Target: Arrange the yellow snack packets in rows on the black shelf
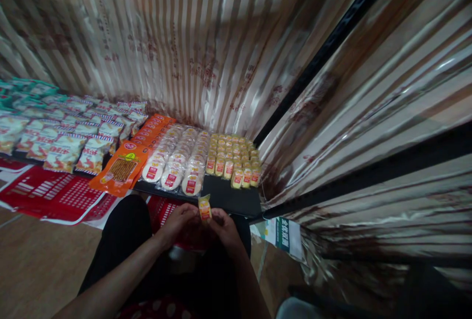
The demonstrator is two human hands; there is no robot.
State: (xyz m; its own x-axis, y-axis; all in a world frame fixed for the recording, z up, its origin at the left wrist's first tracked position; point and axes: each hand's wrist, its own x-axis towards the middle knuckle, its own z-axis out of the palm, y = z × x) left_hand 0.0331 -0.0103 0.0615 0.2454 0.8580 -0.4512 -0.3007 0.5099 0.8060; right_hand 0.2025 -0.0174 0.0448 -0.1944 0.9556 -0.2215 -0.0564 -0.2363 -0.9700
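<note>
A small yellow snack packet (204,208) with a red label is pinched upright between my two hands, just in front of a low black shelf (228,196). My left hand (179,222) grips its left side and my right hand (223,225) its right side, fingers closed on it. On the shelf right behind stands a block of the same yellow packets (234,159) in several rows. Beside them lie rows of round white wrapped cakes (180,159), then orange packets (127,166).
Further left the shelf holds white-and-red snack bags (64,137) and green packets (27,88). Red printed sheets (51,193) lie on the floor below. Striped shiny curtains (206,39) hang behind and at the right. A green-and-white carton (282,233) sits at the shelf's right corner.
</note>
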